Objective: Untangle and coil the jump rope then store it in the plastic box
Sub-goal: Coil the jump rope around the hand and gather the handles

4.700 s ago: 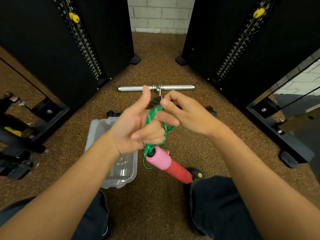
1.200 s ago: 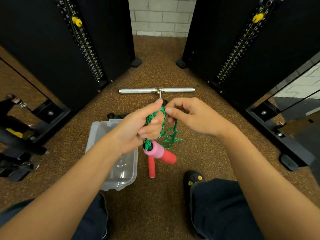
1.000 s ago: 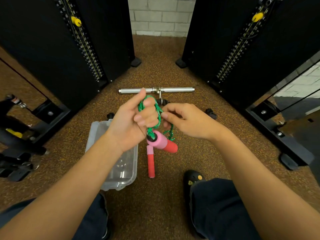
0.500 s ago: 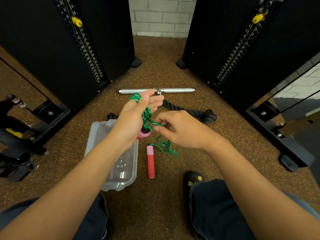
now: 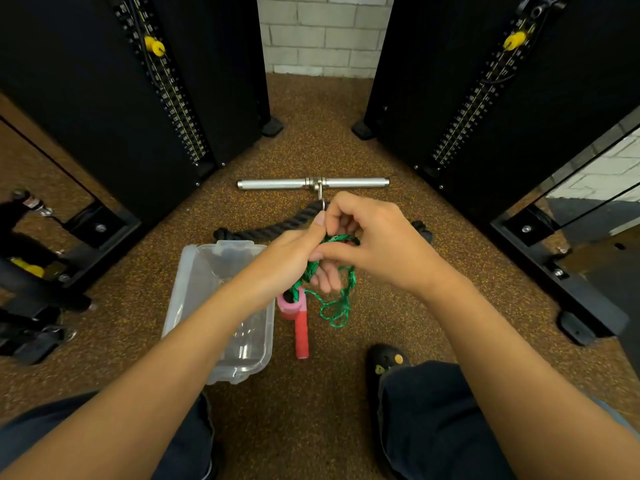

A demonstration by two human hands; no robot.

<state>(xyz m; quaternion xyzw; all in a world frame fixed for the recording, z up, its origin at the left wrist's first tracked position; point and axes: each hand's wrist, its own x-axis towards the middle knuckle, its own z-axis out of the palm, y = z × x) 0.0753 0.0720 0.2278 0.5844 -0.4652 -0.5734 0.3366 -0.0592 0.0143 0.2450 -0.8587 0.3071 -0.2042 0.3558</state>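
Above the speckled floor (image 5: 311,410), between both knees, the left hand (image 5: 287,261) holds loops of the green jump rope (image 5: 341,296), fingers curled around them. The right hand (image 5: 374,244) pinches one strand with thumb and forefinger. One pink-red handle (image 5: 292,304) hangs under the left hand, the other handle (image 5: 301,336) lies on the floor, just beside the right edge of the plastic box (image 5: 194,282).

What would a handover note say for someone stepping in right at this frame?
Left hand: gripping wound loops of the green rope, one pink handle hanging just below it.
Right hand: pinching the rope at the coil's top.
Second handle: on the floor beside the plastic box.
Done: part coiled.
Left: wind in the loose tangle, gather both handles, put all in the box.
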